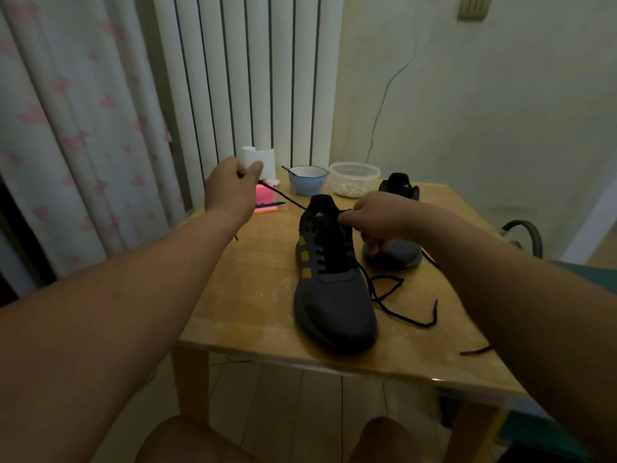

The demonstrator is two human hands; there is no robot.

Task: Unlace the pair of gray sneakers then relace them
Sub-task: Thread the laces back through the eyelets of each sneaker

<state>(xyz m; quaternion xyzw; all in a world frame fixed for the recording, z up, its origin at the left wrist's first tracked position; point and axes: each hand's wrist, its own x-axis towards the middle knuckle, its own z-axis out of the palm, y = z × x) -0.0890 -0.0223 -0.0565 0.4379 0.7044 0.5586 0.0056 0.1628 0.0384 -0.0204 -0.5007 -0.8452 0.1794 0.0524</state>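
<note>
View: head camera, looking down over a small wooden table (253, 295) in the middle of the frame.
Left hand (230, 188): raised at centre left, thumb and fingers pinching the end of the taut lace (287, 202).
Taut lace: black, stretched down and to the right from that pinch to the top eyelets of the near sneaker (334, 295).
Right hand (377, 218): centre right, fingers curled and gripping the near sneaker at its collar; whether they hold lace or tongue there cannot be told.
Near sneaker: gray with yellow stripes, upright on the table at frame centre, toe toward the lower edge, lower eyelets laced.
Far sneaker (397, 259): just beside it to the right, partly hidden behind the right hand.
Loose lace (400, 312): black, looping on the tabletop right of the near sneaker's toe.
Upper table edge: white tissue (263, 160), pink notepad (265, 197) with a pen (272, 204), blue bowl (307, 182), clear plastic tub (354, 182).
Upper left: a flowered curtain (66, 128).
</note>
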